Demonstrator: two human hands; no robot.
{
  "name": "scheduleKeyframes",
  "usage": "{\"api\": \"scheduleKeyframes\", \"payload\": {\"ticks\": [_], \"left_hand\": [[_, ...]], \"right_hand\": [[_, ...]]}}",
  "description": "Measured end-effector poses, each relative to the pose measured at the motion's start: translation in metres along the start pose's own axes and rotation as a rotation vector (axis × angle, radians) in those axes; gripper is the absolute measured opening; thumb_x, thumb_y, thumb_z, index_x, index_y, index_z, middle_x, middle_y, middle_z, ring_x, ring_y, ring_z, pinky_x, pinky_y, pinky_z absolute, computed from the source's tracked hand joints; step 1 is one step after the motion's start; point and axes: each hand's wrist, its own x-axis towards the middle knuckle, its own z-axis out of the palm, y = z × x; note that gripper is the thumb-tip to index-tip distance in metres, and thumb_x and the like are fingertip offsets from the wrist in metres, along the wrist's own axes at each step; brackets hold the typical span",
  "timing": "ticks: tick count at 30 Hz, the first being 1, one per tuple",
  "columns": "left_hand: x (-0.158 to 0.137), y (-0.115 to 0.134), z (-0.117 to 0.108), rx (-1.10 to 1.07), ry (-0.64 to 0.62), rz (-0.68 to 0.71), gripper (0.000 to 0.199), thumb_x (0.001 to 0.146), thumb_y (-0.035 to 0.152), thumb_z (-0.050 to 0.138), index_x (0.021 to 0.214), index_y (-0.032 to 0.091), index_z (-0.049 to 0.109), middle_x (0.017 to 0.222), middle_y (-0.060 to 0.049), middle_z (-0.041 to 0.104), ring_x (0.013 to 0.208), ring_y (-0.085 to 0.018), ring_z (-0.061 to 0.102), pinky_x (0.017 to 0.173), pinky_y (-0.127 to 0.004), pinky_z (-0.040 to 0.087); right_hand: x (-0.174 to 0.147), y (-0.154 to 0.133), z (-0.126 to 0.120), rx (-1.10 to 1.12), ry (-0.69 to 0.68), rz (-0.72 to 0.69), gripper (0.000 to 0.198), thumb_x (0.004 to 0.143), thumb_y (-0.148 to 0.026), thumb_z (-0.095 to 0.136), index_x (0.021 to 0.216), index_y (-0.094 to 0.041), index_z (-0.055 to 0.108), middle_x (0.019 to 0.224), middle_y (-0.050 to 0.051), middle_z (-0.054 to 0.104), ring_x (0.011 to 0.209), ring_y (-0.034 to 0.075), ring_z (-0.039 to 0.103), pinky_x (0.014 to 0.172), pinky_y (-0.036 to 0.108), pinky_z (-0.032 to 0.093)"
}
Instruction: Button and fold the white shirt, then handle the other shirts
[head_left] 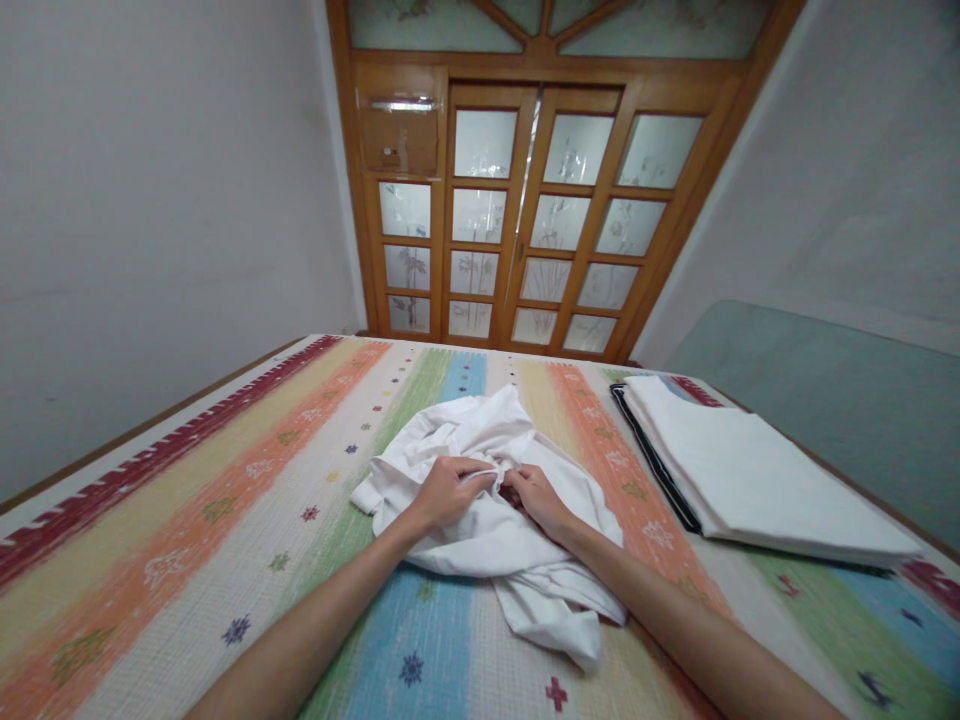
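Head view: pinching a crumpled white fabric cloth (480,540) at its gathered middle, with the fingers of the bare left hand (448,494) and the bare right hand (538,498) close together. Clamped on a fold between left thumb and forefinger; curled into the same folds on the right, with some fingertips hidden. Lying bunched all around the fingers, with a loose end spread on the near side, just right of them. Resting on a striped multicoloured fabric cover (300,500) with snowflake and tree motifs, reaching out to both sides of the fingers.

Well to the right of the fingers, can see a flat, folded white cloth (765,485) over a black-edged layer (654,458); behind it, a pale green panel (825,385) with a rounded corner. Well beyond the fingers, can make out wooden-framed doors (523,215) with patterned glass panes.
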Motion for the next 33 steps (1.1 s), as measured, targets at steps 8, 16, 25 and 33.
{"api": "scheduleKeyframes", "payload": {"ticks": [8, 16, 25, 33], "left_hand": [[0.000, -0.006, 0.000, -0.025, -0.018, -0.032, 0.022, 0.081, 0.030, 0.058, 0.087, 0.017, 0.075, 0.090, -0.003, 0.075, 0.085, -0.021, 0.069, 0.081, -0.029, 0.051], [-0.001, -0.008, 0.001, -0.023, -0.028, -0.052, 0.021, 0.083, 0.030, 0.058, 0.087, 0.018, 0.075, 0.090, -0.002, 0.075, 0.085, -0.019, 0.068, 0.080, -0.027, 0.049], [-0.002, -0.015, 0.004, -0.018, -0.045, -0.036, 0.023, 0.085, 0.030, 0.055, 0.089, 0.017, 0.074, 0.088, -0.002, 0.074, 0.080, -0.018, 0.065, 0.076, -0.025, 0.047], [-0.004, -0.011, 0.004, -0.074, -0.048, -0.077, 0.022, 0.082, 0.029, 0.056, 0.084, 0.015, 0.073, 0.086, -0.003, 0.074, 0.081, -0.018, 0.065, 0.077, -0.025, 0.048]], "right_hand": [[-0.005, 0.007, -0.008, 0.240, -0.061, 0.008, 0.034, 0.076, -0.052, 0.051, 0.066, -0.019, 0.049, 0.049, -0.004, 0.045, 0.039, 0.008, 0.033, 0.036, 0.019, 0.016], [-0.006, 0.003, -0.004, 0.092, 0.017, -0.087, 0.034, 0.072, -0.046, 0.064, 0.060, -0.019, 0.050, 0.044, -0.005, 0.045, 0.040, 0.008, 0.036, 0.040, 0.021, 0.026], [-0.001, 0.006, -0.008, 0.093, -0.040, 0.036, 0.029, 0.065, -0.042, 0.066, 0.056, -0.016, 0.056, 0.050, -0.002, 0.052, 0.045, 0.009, 0.042, 0.043, 0.021, 0.030], [0.000, 0.002, -0.014, -0.162, -0.138, -0.009, 0.030, 0.069, -0.040, 0.057, 0.053, -0.015, 0.054, 0.047, -0.003, 0.046, 0.046, 0.009, 0.036, 0.045, 0.023, 0.025]]}}
